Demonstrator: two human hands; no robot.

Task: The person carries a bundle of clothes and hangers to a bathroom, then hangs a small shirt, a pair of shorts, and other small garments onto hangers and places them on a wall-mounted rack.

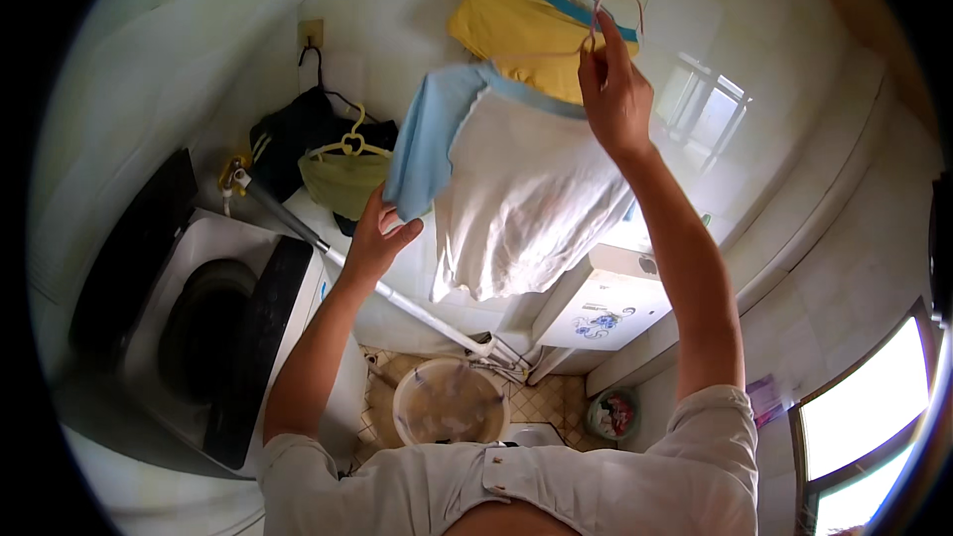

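Note:
A white shirt [521,186] with blue sleeves hangs in front of me on a thin pink hanger [642,9]. My right hand [616,93] grips this hanger near the base of its hook, above the shirt's right shoulder. At the shirt's left side, my left hand [376,242] touches the lower edge of the blue sleeve [428,141]. Its thumb stands apart and some fingertips are behind the cloth, so a firm hold cannot be made out. Just behind the shirt, a yellow garment [495,15] with a blue edge hangs against the tiled wall.
Left stands a top-loading washing machine [290,298], lid raised. Dark clothes [287,134] and a green garment [335,182] on a yellow hanger [357,140] hang behind it. A grey-white pipe [424,305] slants toward a large basin [402,417]. A white cabinet [610,305] and small bucket [633,424] stand right.

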